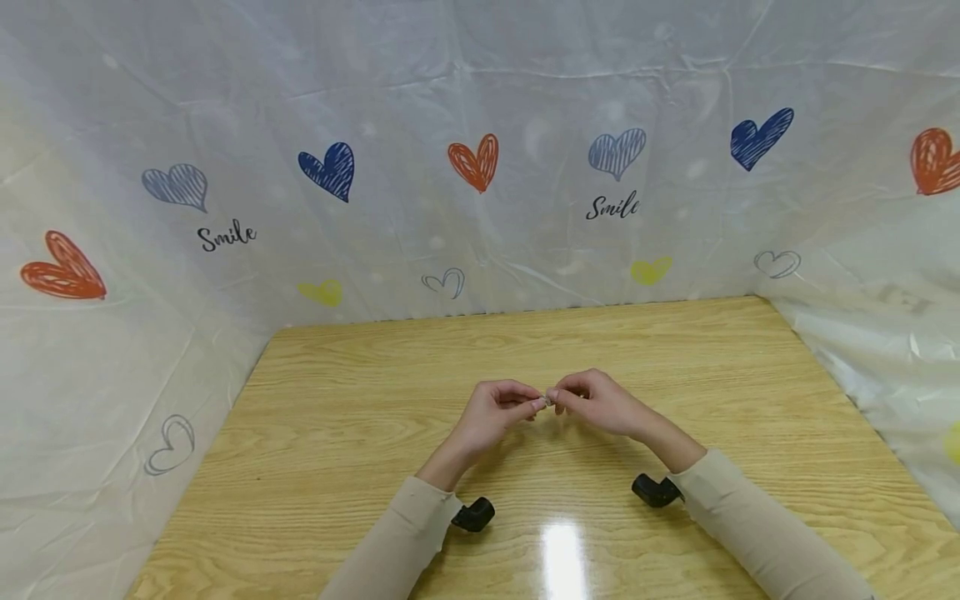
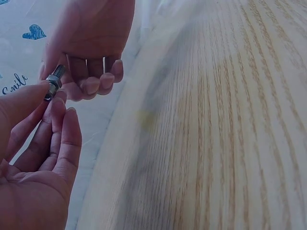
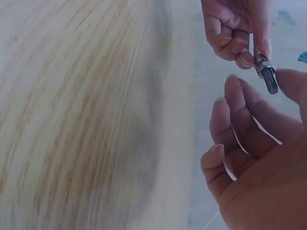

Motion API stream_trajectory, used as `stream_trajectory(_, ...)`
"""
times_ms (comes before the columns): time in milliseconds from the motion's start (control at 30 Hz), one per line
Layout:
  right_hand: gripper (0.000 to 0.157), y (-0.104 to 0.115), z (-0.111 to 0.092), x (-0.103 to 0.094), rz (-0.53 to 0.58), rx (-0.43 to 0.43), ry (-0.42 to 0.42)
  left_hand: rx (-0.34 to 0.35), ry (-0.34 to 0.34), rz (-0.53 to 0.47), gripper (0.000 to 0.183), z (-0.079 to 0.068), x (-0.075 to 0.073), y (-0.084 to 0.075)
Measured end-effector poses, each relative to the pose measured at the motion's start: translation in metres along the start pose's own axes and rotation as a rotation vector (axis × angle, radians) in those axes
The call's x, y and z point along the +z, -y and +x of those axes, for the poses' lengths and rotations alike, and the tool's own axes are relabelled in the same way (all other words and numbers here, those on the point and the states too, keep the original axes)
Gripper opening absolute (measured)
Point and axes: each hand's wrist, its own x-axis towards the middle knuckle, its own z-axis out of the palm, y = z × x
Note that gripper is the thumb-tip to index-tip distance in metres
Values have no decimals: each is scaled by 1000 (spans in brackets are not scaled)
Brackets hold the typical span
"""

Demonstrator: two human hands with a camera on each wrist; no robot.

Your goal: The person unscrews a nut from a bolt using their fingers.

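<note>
Thumb and fingers of my left hand (image 1: 486, 421) pinch one end of a small metal bolt (image 3: 271, 82) with a hex nut (image 2: 54, 80) on it. The bolt's threaded end points towards my right hand (image 1: 600, 403). In the right wrist view, my right thumb (image 3: 290, 85) is right at the threads. The other right fingers are loosely bent, with a gap between their tips and the bolt. Both hands meet over the middle of the table, and the head view shows only a little of the bolt between them.
The wood-grain table (image 1: 360, 467) reaches back to a white curtain (image 1: 525, 100) printed with hearts, which also hangs along both sides. A black wrist device (image 1: 474, 515) sits under the left sleeve and another (image 1: 656, 490) under the right. Light reflects off the near tabletop.
</note>
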Motion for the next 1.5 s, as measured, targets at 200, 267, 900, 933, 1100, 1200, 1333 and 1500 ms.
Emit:
stream_trajectory(200, 36, -2, 0, 1, 39, -6, 28, -10, 1, -1, 18, 0, 1, -1)
stream_trajectory(267, 31, -1, -1, 1, 46, -11, 27, -12, -4, 0, 18, 0, 1, 0)
stream_trajectory(900, 16, 1, -4, -1, 22, -66, -10, -24, -8, -23, 17, 0, 1, 1)
stream_trajectory(933, 17, 1, -4, -1, 21, -59, -2, -23, -8, -25, 17, 0, 1, 1)
stream_trajectory(1100, 27, 0, -3, -1, 9, -26, 32, -22, -7, -20, 17, 0, 1, 2)
stream_trajectory(1200, 35, -1, -2, -1, 19, -24, 36, -20, -5, -15, 18, 0, 1, 1)
stream_trajectory(1333, 34, 1, -2, 0, 41, -20, 35, -29, -3, -12, 17, -1, 2, 1)
stream_trajectory(1500, 24, 3, -4, -1, 84, -12, 13, -30, -4, 1, 17, -2, 2, 2)
